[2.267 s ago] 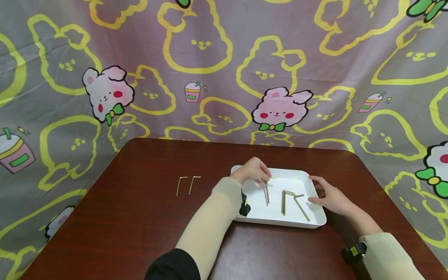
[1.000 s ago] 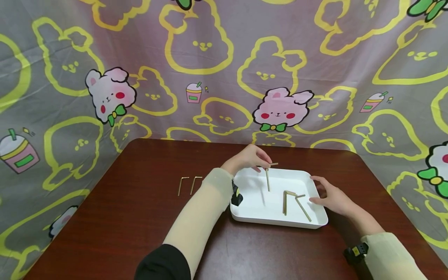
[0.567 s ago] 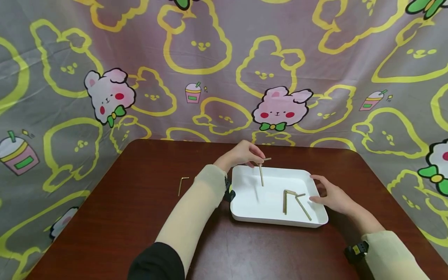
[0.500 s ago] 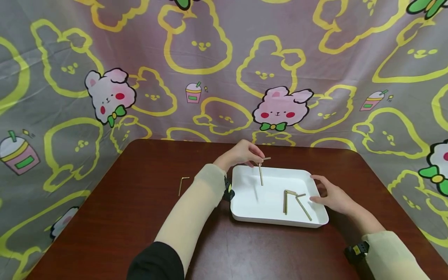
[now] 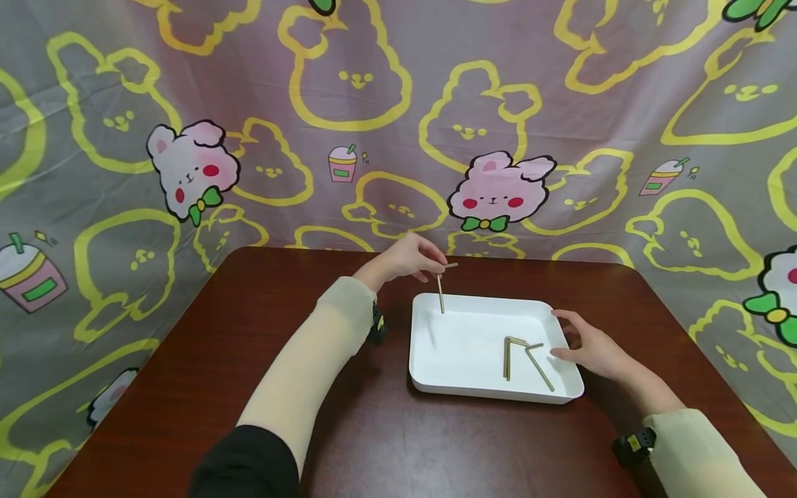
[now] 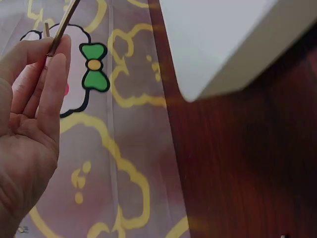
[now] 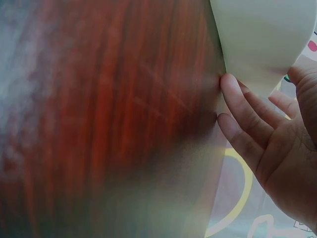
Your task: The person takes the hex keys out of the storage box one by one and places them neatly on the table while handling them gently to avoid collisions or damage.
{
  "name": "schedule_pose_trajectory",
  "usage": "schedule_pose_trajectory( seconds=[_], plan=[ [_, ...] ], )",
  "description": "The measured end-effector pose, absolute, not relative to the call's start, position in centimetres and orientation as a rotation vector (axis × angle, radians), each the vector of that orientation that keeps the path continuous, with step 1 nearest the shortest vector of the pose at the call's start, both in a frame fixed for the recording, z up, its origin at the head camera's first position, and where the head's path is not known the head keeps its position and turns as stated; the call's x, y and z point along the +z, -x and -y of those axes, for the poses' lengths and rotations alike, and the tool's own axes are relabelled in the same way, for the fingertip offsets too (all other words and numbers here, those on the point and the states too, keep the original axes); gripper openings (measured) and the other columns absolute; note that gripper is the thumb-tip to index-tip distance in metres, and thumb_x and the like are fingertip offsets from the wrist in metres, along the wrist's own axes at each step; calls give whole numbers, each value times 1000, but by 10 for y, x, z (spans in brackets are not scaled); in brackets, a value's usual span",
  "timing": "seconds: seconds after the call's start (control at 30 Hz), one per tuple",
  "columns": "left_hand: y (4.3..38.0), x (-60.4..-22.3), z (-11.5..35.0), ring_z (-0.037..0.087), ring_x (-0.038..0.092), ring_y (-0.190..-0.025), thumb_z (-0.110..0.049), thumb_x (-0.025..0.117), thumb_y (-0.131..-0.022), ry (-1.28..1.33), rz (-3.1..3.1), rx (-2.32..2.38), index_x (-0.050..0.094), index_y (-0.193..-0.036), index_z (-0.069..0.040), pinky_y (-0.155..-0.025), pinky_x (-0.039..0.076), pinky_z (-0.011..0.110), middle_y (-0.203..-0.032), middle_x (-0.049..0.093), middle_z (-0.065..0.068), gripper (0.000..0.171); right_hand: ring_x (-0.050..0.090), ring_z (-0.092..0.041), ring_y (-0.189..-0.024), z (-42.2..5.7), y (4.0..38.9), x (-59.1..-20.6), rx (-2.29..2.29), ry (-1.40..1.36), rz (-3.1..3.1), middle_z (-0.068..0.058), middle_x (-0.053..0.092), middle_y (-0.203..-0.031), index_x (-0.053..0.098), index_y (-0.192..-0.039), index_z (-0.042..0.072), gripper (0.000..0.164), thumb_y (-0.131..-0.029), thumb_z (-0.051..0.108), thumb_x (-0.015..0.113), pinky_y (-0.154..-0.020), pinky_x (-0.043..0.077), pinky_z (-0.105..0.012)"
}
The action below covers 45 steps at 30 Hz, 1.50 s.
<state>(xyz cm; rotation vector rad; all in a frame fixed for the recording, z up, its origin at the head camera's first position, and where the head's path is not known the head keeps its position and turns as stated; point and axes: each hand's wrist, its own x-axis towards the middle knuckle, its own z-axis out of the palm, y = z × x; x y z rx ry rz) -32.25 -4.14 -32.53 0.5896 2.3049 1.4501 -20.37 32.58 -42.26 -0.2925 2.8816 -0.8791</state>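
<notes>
My left hand [image 5: 407,257] pinches a brass-coloured L-shaped hex key [image 5: 441,294] near its bend. Its long arm hangs down over the far-left edge of the white tray [image 5: 461,387]. In the left wrist view, thumb and fingertips close on the hex key [image 6: 64,25]. Inside the tray, on the right, two hex keys [image 5: 507,360] lie side by side and another hex key [image 5: 540,370] slants beside them. My right hand [image 5: 591,346] holds the tray's right side, thumb at the rim. The right wrist view shows its fingers [image 7: 242,106] against the outer wall.
The tray stands on a dark reddish-brown table [image 5: 398,443]. A patterned cloth [image 5: 386,138] hangs behind it and along both sides. My left forearm [image 5: 311,360] crosses the table to the left of the tray and covers part of it.
My left hand has lifted the hex key from the tray and carried it up and left, to the tray's far-left edge. The forearm now hides the two hex keys on the table. My right hand stays put.
</notes>
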Motion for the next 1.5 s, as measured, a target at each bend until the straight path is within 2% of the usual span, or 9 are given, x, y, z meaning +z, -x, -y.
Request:
schedule_pose_trajectory(
  seconds=[0.13,0.3,0.5,0.67,0.9,1.17,1.33,1.5],
  plan=[
    [324,-321,53,23,68,-87,-9,74,-87,-598,-2321,1447,73,-101,1,-71,57,36,-94,70,10,17,61,-33,-91,-325,203,-423,-880,303,-2884,-29,57,-114,30,-143,2,81,-82,23,79,-72,53,-44],
    [322,-317,66,25,68,-88,-8,74,-86,-635,-2305,1452,73,-99,1,-73,57,39,-100,70,18,16,61,-34,-92,-325,202,-423,-882,298,-2883,-29,57,-115,30,-143,2,81,-83,23,79,-73,53,-45],
    [320,-318,85,29,67,-89,-7,73,-87,-663,-2308,1438,71,-104,6,-75,56,43,-94,70,12,21,61,-33,-91,-325,204,-422,-880,307,-2890,-28,57,-114,30,-143,3,81,-83,23,79,-72,53,-44],
    [317,-323,102,25,67,-82,-8,73,-87,-659,-2328,1374,72,-101,3,-75,56,42,-92,71,13,17,62,-33,-91,-324,204,-425,-870,305,-2892,-29,57,-115,29,-144,3,81,-83,25,78,-72,53,-44],
    [310,-333,128,24,67,-83,-7,73,-87,-627,-2354,1334,72,-99,2,-77,55,48,-89,72,10,15,62,-36,-92,-324,203,-423,-859,286,-2894,-31,56,-116,28,-144,2,83,-83,26,79,-73,53,-47],
    [310,-358,147,43,65,-91,-6,72,-88,-578,-2359,1283,70,-103,8,-73,56,44,-87,72,9,20,62,-36,-93,-325,203,-423,-862,270,-2893,-30,56,-117,28,-144,4,82,-83,25,78,-74,53,-47],
    [311,-379,151,37,67,-81,-2,72,-86,-566,-2361,1243,70,-100,9,-65,57,39,-83,72,10,18,62,-35,-93,-325,204,-423,-867,259,-2894,-29,56,-116,29,-144,4,81,-83,24,79,-74,53,-46],
    [312,-392,153,32,66,-79,0,72,-85,-553,-2360,1213,70,-98,9,-62,56,38,-82,72,11,16,62,-33,-90,-324,203,-422,-869,269,-2888,-28,57,-115,29,-144,4,82,-83,25,79,-72,53,-45]
  ],
)
